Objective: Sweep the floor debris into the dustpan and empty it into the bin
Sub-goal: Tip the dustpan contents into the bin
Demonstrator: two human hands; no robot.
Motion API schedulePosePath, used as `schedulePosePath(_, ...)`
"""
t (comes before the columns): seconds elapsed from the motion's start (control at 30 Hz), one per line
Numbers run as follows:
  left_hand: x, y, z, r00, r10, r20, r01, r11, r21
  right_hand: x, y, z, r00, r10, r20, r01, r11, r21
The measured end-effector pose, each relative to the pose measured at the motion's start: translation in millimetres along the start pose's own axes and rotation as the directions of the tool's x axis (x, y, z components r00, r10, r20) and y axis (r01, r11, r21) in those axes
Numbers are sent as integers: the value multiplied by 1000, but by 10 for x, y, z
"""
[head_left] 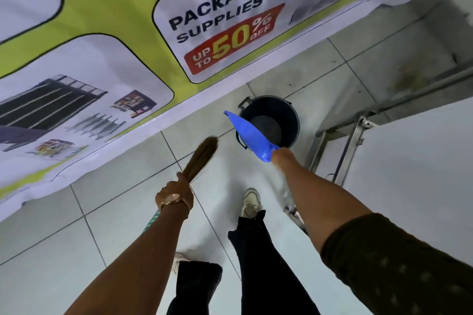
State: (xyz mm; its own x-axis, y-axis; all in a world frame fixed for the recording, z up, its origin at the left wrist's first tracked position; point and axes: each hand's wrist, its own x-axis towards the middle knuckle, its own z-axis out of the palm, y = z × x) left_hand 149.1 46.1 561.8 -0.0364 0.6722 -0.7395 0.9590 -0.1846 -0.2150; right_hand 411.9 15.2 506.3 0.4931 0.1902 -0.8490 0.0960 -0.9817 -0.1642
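We hold the blue dustpan (252,135) in our right hand (280,155), fingers closed on its handle. Its long axis runs from five o'clock up to eleven o'clock, lip tilted over the near rim of the black bin (291,120), which stands at twelve o'clock. Our left hand (176,193), fist tight around the grass broom (201,157), idles at ten o'clock, farther from the bin.

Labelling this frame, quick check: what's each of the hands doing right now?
Left hand: closed around the broom, bristles off the floor.
Right hand: holding the blue dustpan, tipped over the bin.
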Motion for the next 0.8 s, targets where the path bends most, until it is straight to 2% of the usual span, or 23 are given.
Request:
schedulePosePath(0.2, 223, 19, 141, 1000, -17, -20, 18, 1000, 11, 331, 170, 309, 998, -46, -41, 47, 999, 13)
schedulePosePath(0.3, 482, 58, 408, 1000, -23, -12, 23, 1000, -18, 584, 289, 551, 998, 35, -50, -32, 998, 62)
schedulePosePath(0.4, 653, 64, 619, 999, -41, -14, 40, 998, -49, 697, 400, 776, 997, 52, -60, -47, 995, 88)
schedulePosePath(0.5, 754, 42, 749, 999, -31, -14, 29, 996, -79, 684, 506, 1017, 994, 87, -71, -64, 958, 279)
schedulePosePath(0.6, 843, -14, 911, 1000, -17, -11, 16, 995, -100, 668, 575, 1243, 991, 88, -104, -46, 936, 349)
schedulePosePath(0.67, 886, -116, 1037, 1000, -21, -14, 18, 991, -133, 559, 585, 1387, 967, 17, -254, 63, 951, 303)
schedulePosePath(0.73, 891, -240, 1179, 999, -37, -17, 33, 978, -207, 350, 605, 1537, 917, -156, -368, 260, 933, 251)
schedulePosePath(0.8, 902, -398, 1347, 998, -45, -32, 35, 959, -281, 170, 688, 1749, 848, -340, -406, 442, 877, 190)
